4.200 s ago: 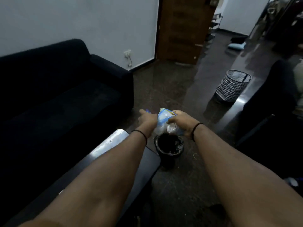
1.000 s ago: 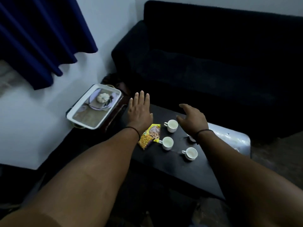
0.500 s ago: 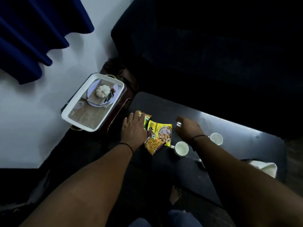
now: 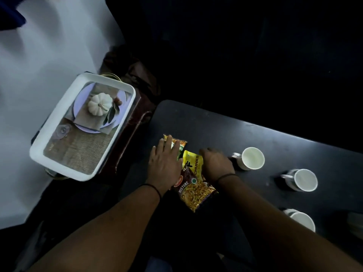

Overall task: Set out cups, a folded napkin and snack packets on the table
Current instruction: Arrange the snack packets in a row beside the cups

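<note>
The snack packets [image 4: 193, 185] are showing glossy printed plastic film, crinkled and catching light near the table's left end. The table [image 4: 275, 142] top is looking smooth and dark with a dull sheen along its far edge. The cups [image 4: 252, 158] are appearing as smooth white glazed ceramic. The tray [image 4: 59, 163] rim is looking like smooth white plastic.

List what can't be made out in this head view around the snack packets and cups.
- Green packet: mostly under the left hand; label unreadable.
- Yellow packet: one side covered by the right hand, print only partly legible.
- Nearest cup: partly hidden by the right forearm.
- Pale thing at the right edge: cut off and dim, so whether it is the napkin is unclear.
- Cup contents: glare, undecidable.
</note>
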